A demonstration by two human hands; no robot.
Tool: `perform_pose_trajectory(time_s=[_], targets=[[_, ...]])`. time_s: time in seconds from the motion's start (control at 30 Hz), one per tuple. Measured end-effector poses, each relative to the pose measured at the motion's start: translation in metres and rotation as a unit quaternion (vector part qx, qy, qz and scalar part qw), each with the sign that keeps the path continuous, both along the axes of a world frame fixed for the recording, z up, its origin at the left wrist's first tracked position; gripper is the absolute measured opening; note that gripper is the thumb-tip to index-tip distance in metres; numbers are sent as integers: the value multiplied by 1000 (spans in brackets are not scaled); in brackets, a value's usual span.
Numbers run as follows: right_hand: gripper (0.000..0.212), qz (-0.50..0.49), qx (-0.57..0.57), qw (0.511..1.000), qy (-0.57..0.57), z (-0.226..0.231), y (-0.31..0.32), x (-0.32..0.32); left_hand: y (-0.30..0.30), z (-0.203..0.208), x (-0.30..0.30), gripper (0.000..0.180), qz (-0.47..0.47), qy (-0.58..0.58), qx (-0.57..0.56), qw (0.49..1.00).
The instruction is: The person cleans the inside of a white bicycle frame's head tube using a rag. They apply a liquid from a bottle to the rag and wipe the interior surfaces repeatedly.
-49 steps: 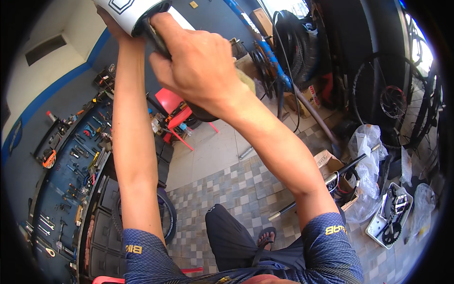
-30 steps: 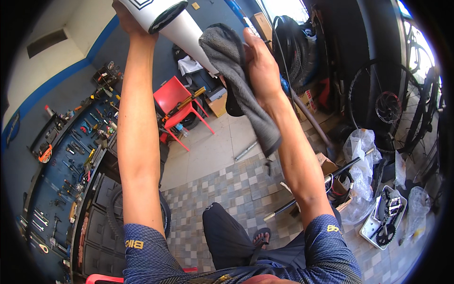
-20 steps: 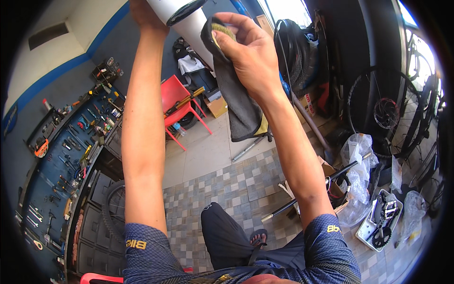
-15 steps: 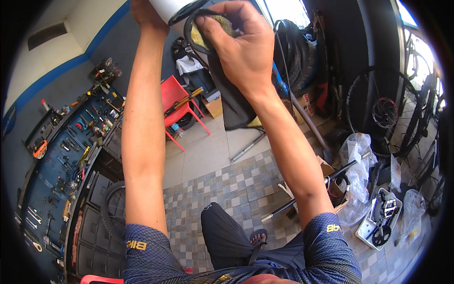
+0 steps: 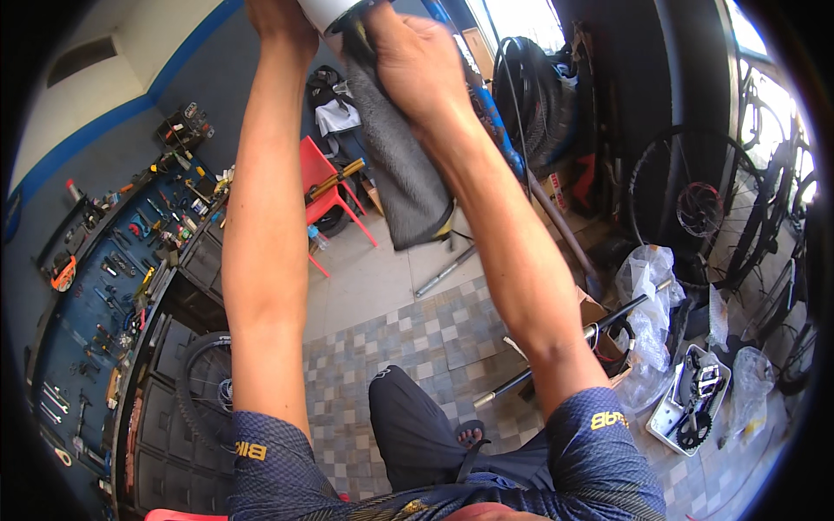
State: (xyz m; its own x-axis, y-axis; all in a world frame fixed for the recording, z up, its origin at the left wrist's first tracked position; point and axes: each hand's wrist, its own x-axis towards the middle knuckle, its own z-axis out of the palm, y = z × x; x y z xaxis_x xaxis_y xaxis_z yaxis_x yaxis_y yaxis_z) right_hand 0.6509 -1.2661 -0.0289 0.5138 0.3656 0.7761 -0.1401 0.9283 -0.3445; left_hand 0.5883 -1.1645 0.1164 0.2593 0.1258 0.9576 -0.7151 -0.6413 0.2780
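Note:
At the top edge, a white rounded tube-like part [image 5: 328, 10] with a dark-rimmed end is only partly in view. My left hand [image 5: 285, 24] is raised against its left side, its fingers hidden behind the part and cut off by the picture edge. My right hand [image 5: 421, 65], slightly blurred, is closed on a dark grey cloth [image 5: 391, 161] with a yellowish underside. Its thumb side presses the cloth's upper end to the part's dark end. The rest of the cloth hangs down beside my right wrist.
On the left, a blue tool board [image 5: 95, 300] stands above dark drawers [image 5: 161, 434]. Further back is a red chair [image 5: 326, 187]. To the right are a bicycle wheel [image 5: 686, 204], a blue tube [image 5: 495, 113], plastic wrap [image 5: 651, 321] and a white tray [image 5: 665, 425] of bike parts.
My right hand has moved left and down, closer to the white part's end. The cloth has turned its grey side outward, hiding most of the yellow. The white part has shifted slightly right.

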Motion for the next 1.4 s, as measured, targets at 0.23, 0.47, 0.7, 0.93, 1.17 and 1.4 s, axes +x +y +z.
perform_pose_trajectory(time_s=[0.23, 0.47, 0.7, 0.93, 1.17, 1.4], targets=[[27, 374, -34, 915, -146, -36, 0, 5, 2, 3, -6, 60, -80, 36, -11, 996], [22, 58, 78, 995, 34, -21, -25, 0, -1, -1, -3, 61, -54, 33, -11, 998], [18, 216, 145, 964, 45, -12, 12, 0, -4, -3, -9, 56, -20, 21, -33, 999], [22, 209, 237, 948, 43, -2, 38, -3, -4, 2, -1, 49, -1, -5, -28, 1000], [24, 46, 39, 998, -3, -1, -12, 5, -14, -7, 14, 46, 51, -37, -30, 998], [59, 437, 127, 888, -58, -91, 15, 45, -22, -5, 16, 49, 70, -25, -23, 997]])
